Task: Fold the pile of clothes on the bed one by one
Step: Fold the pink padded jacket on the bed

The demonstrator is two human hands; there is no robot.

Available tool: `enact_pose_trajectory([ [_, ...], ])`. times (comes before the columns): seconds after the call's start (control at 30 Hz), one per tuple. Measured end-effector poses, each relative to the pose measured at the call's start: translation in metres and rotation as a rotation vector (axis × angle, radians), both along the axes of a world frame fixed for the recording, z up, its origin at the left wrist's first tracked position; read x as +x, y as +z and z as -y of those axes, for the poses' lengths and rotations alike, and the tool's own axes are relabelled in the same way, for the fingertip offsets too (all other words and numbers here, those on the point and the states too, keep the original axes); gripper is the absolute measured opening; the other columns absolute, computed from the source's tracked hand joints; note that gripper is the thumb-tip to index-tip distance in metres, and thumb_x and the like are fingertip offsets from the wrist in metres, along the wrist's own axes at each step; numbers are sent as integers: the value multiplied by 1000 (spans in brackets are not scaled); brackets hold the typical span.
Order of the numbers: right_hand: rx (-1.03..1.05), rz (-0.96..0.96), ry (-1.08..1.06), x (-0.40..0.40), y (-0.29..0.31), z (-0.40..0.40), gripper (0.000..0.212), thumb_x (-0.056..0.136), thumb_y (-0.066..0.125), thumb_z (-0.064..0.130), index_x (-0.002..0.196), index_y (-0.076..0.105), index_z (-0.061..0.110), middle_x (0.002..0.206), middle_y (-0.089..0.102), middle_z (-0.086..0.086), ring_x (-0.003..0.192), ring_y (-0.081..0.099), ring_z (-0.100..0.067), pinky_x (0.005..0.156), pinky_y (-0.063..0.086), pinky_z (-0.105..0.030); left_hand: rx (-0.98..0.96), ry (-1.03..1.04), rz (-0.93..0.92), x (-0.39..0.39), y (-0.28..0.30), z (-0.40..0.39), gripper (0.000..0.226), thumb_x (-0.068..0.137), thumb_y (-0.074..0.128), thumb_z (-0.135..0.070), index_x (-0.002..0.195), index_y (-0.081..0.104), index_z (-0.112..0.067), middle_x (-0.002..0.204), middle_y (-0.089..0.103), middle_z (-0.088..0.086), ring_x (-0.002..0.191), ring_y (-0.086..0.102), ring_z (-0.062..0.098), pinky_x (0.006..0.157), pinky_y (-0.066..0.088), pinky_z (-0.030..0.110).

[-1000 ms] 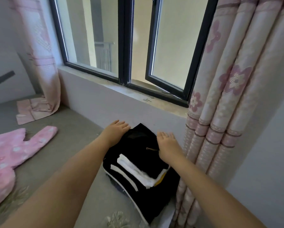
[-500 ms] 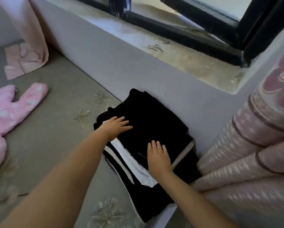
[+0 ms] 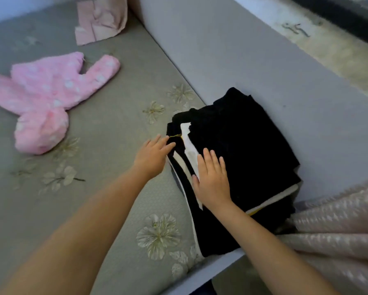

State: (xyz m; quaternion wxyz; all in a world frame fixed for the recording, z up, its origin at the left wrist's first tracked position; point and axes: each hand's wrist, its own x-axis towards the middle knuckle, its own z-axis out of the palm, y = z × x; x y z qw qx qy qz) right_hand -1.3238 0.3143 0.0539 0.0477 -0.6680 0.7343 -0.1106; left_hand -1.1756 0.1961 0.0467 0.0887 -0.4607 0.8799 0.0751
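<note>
While the folded stack sits tight in the bed's far right corner, both hands are on it, and neither grip has closed on anything. Nearest us, the right hand (image 3: 212, 184) lies flat on top of the black folded clothes (image 3: 242, 150), fingers straight and slightly spread, palm down where the black top layer meets a white panel: that reads as a press, holding the pile square so it doesn't slide. Just beyond and to the side, the left hand (image 3: 153, 154) reaches in at the stack's left edge, fingers extended and touching the dark fabric beside a loose yellow thread (image 3: 175, 136); it looks like it's nudging that edge into line, not lifting. Nothing pinched, nothing curled round.

The stack itself is pushed against the grey wall (image 3: 253, 67) below the window sill (image 3: 319, 35), with the pink patterned curtain (image 3: 338, 235) spilling over at the right, a sensible parking spot, out of the working area.

Further out on the flowered bed cover (image 3: 104, 188), well apart from the stack toward the left edge, lies the pink fleece garment (image 3: 48, 96), spread loose with its sleeves out and not yet folded. My call: that's the next piece. Beyond it, at the far edge, a second curtain's hem (image 3: 100, 20) rests on the bed.
</note>
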Motion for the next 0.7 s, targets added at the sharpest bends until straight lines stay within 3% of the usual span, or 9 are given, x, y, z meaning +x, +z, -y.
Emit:
enact_pose_trajectory([
  [0.07,20,47,126,36,4,23,58,69,74,12,121,55,-5,128,52,-25,120,50,-40,98,38,-54,-23,146,0,55,6,-5,48,98,34,-22,145,23,-23,155,14,4,143,8,23,114,11,36],
  [0.13,105,55,275,79,5,46,60,87,53,16,139,31,-2,147,28,-22,138,25,-35,113,17,-47,-61,303,-20,117,10,-13,47,97,37,-29,143,28,-22,154,19,5,142,12,22,112,13,35],
  [0.2,116,24,398,126,-1,68,61,93,40,22,145,14,4,153,13,-16,142,9,-28,115,5,-42,-98,459,-33,183,13,-25,48,95,42,-32,141,35,-19,152,25,7,141,17,24,111,17,35],
  [0.43,98,-79,641,302,-24,114,54,91,43,23,140,29,3,151,21,-16,141,13,-28,114,8,-40,-130,856,-27,392,-5,-66,50,94,43,-35,139,37,-14,147,34,12,138,25,27,109,23,37],
  [0.7,160,-162,590,447,-95,174,56,93,42,31,142,26,9,151,24,-9,141,14,-23,113,11,-39,27,959,-40,535,-106,-50,53,94,41,-40,138,35,-12,143,37,9,135,28,26,109,24,36],
])
